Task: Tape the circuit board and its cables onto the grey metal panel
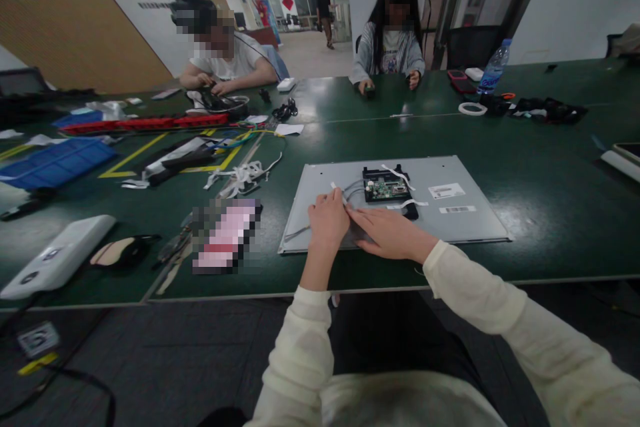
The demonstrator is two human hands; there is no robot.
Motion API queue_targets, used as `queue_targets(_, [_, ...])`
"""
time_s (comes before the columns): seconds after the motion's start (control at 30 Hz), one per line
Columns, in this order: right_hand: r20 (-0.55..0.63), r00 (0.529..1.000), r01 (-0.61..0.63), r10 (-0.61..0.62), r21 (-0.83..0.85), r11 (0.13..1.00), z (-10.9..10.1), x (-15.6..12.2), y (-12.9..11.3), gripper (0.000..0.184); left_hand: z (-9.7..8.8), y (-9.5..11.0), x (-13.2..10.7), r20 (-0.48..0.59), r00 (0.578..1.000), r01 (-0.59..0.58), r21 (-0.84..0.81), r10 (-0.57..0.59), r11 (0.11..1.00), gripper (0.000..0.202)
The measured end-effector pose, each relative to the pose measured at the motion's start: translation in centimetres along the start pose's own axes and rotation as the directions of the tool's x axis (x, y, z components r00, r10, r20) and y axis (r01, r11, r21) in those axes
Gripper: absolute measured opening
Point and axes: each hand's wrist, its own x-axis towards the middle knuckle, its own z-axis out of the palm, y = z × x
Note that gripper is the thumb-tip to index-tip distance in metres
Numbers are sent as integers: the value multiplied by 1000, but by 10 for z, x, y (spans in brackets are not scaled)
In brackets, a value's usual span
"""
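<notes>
A grey metal panel (465,227) lies flat on the green table (540,167) in front of me. A small green circuit board (384,187) with white tape strips sits on its middle. My left hand (327,221) rests on the panel's left part, fingers pinched on a thin white strip or cable end (334,187). My right hand (387,232) lies flat beside it, fingers stretched out and pressing on the panel, touching the left hand.
Left of the panel lie a pixelated pink object (227,235), white cable ties (240,177), a white device (57,257) and a blue tray (55,161). Two people sit across the table. A water bottle (494,68) and tape roll (472,108) stand far right.
</notes>
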Motion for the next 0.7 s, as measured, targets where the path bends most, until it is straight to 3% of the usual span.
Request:
queue_targets(0.13, [28,995,99,-100,23,995,-7,2,10,67,-11,-13,22,131,991,-24,23,21,999,31])
queue_targets(0.23, [32,974,224,-226,40,974,-9,6,14,61,-20,-20,50,209,976,47,37,-54,998,34])
queue_targets(0.37, [1,970,243,-244,86,966,-6,9,15,54,-16,-15,79,0,992,129,-9,-129,992,35])
queue_targets(0.53, [14,981,190,-193,117,975,0,11,20,52,0,-10,84,-253,966,21,-85,-42,996,30])
queue_targets(0.7, [-18,995,101,-100,97,990,6,17,36,54,8,-17,78,-338,941,-36,-118,-6,992,29])
